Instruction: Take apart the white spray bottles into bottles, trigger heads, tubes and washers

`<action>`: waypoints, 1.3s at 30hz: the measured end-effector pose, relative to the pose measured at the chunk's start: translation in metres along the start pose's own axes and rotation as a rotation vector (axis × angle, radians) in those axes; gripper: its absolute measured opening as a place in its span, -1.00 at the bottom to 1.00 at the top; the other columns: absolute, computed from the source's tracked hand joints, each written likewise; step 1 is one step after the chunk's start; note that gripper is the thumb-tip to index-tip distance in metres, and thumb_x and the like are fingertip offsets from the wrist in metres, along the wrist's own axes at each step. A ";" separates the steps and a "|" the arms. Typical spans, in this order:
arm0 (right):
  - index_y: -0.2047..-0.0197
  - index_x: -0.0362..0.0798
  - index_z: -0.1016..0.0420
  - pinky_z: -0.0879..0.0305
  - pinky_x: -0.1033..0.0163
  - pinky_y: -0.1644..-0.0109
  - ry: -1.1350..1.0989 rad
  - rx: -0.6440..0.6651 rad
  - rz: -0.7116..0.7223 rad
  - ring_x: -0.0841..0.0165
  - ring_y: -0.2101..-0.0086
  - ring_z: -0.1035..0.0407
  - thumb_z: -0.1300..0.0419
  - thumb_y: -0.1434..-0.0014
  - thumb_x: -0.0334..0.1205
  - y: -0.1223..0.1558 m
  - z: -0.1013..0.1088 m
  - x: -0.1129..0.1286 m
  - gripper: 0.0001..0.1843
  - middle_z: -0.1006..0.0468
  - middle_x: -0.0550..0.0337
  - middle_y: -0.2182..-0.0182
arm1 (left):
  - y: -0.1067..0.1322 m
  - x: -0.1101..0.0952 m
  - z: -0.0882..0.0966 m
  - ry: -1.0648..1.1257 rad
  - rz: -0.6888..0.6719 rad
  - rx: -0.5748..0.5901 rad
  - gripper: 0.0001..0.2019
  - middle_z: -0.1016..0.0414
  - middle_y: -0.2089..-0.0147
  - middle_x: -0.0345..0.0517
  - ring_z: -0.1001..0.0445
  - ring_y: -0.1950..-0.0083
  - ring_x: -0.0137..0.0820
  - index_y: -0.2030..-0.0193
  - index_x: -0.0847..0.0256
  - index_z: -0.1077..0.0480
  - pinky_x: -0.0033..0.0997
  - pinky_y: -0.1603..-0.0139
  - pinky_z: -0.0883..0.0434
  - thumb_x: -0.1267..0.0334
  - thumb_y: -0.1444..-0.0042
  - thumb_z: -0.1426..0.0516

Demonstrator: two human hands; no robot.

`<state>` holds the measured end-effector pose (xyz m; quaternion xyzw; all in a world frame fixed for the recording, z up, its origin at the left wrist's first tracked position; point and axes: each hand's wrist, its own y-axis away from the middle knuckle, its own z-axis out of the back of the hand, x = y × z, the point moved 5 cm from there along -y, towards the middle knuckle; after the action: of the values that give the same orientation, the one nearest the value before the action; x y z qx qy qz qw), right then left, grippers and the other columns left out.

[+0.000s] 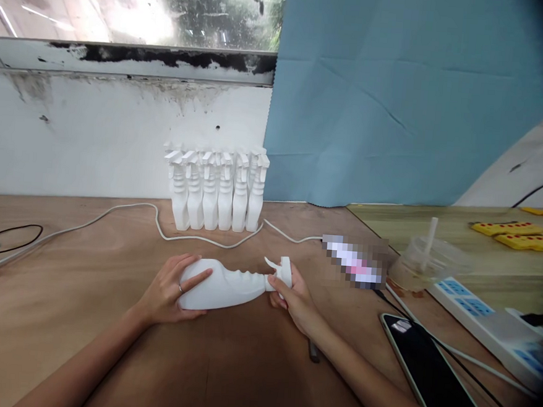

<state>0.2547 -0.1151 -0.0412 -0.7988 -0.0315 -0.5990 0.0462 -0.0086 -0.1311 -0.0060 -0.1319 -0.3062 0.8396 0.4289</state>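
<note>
White spray bottles (225, 206) stand close together at the back of the surface (85, 265), and in front of them I hold another white bottle (228, 287) sideways, too opaque to show its contents; well to the right, a clear cup (405, 268) has a straw (431, 239) in it. My left hand (170, 289) is clamped around the bottle's base, while my right hand (290, 295) grips the spray head (286, 269) by its collar.
</note>
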 end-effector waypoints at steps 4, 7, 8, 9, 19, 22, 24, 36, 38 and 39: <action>0.22 0.04 -0.19 0.06 0.42 0.65 -0.042 -0.021 0.001 0.63 0.73 0.06 -0.30 -0.07 -0.09 -0.001 -0.001 -0.001 -0.64 -0.24 0.51 0.60 | -0.001 0.001 0.000 -0.003 0.013 -0.003 -0.21 -0.16 -0.23 0.16 -0.24 -0.17 0.01 -0.33 0.03 -0.10 0.03 -0.14 -0.25 0.01 0.04 -0.28; 0.11 0.07 -0.22 -0.08 0.38 0.65 -0.098 0.035 0.041 0.63 0.74 -0.01 -0.29 -0.10 -0.12 -0.001 -0.001 0.005 -0.64 -0.36 0.42 0.48 | -0.001 0.002 -0.001 0.015 0.048 0.005 -0.20 -0.15 -0.23 0.14 -0.22 -0.19 0.00 -0.33 0.01 -0.09 0.03 -0.16 -0.24 0.00 0.04 -0.28; 0.04 0.09 -0.22 -0.15 0.35 0.62 -0.123 0.075 0.055 0.62 0.72 -0.06 -0.28 -0.11 -0.12 -0.001 -0.002 0.008 -0.61 -0.41 0.36 0.40 | -0.001 0.003 -0.002 0.035 0.076 0.016 -0.20 -0.13 -0.24 0.14 -0.22 -0.20 0.00 -0.33 0.01 -0.08 0.03 -0.17 -0.24 -0.01 0.04 -0.28; -0.03 0.11 -0.21 -0.20 0.31 0.59 -0.149 0.125 0.065 0.60 0.70 -0.12 -0.28 -0.11 -0.12 0.000 -0.004 0.012 -0.55 -0.44 0.29 0.30 | 0.000 0.004 -0.003 0.065 0.110 0.033 -0.19 -0.12 -0.25 0.13 -0.21 -0.21 -0.01 -0.33 0.00 -0.07 0.02 -0.18 -0.24 -0.01 0.04 -0.28; -0.22 0.12 -0.21 -0.38 0.08 0.24 0.047 0.314 0.089 0.17 0.26 -0.40 -0.49 0.22 -0.10 0.010 -0.013 0.021 -0.06 -0.50 0.09 0.16 | 0.003 0.004 -0.017 0.409 0.240 0.187 -0.16 -0.05 -0.28 0.05 -0.16 -0.27 -0.07 -0.34 -0.04 -0.01 -0.08 -0.23 -0.23 -0.02 0.05 -0.27; -0.17 0.10 -0.29 -0.34 0.04 0.06 0.190 0.182 0.195 0.10 0.09 -0.37 -0.41 0.07 -0.07 0.010 -0.008 0.023 -0.27 -0.47 0.05 0.11 | 0.003 0.002 -0.019 0.423 0.224 0.210 -0.15 -0.04 -0.28 0.05 -0.16 -0.27 -0.06 -0.35 -0.05 0.01 -0.06 -0.22 -0.24 -0.04 0.05 -0.27; -0.07 0.10 -0.38 -0.30 0.03 -0.01 0.272 0.116 0.259 0.09 0.05 -0.34 -0.37 0.02 -0.07 0.010 -0.005 0.024 -0.44 -0.45 0.05 0.07 | 0.004 0.002 -0.019 0.422 0.224 0.218 -0.15 -0.04 -0.29 0.05 -0.17 -0.27 -0.06 -0.35 -0.06 0.02 -0.07 -0.22 -0.25 -0.05 0.04 -0.26; 0.04 0.04 -0.44 -0.26 0.07 -0.05 0.122 0.145 0.142 0.15 0.02 -0.33 -0.38 0.04 -0.13 0.009 -0.004 0.019 -0.53 -0.47 0.07 0.05 | 0.002 0.002 -0.020 0.615 0.325 0.233 -0.18 -0.06 -0.30 0.08 -0.12 -0.29 0.02 -0.32 -0.02 -0.09 -0.03 -0.25 -0.16 -0.21 0.05 -0.20; -0.02 0.04 -0.42 -0.27 0.08 -0.01 -0.002 0.189 0.106 0.14 0.04 -0.33 -0.39 0.04 -0.13 0.009 -0.006 0.021 -0.47 -0.48 0.07 0.07 | 0.001 0.000 -0.021 0.844 0.421 0.221 -0.22 -0.18 -0.25 0.11 -0.19 -0.24 0.02 -0.31 0.04 -0.13 -0.03 -0.21 -0.19 -0.32 -0.01 -0.05; -0.04 0.04 -0.41 -0.28 0.09 0.01 -0.061 0.223 0.082 0.15 0.06 -0.34 -0.39 0.04 -0.13 0.009 -0.007 0.022 -0.44 -0.48 0.07 0.09 | 0.001 -0.002 -0.023 0.994 0.491 0.228 -0.23 -0.26 -0.20 0.12 -0.26 -0.19 0.00 -0.32 0.06 -0.11 -0.04 -0.17 -0.23 -0.33 -0.07 0.03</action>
<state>0.2548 -0.1254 -0.0182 -0.8070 -0.0667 -0.5650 0.1582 0.0030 -0.1243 -0.0247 -0.5315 0.0649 0.7795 0.3250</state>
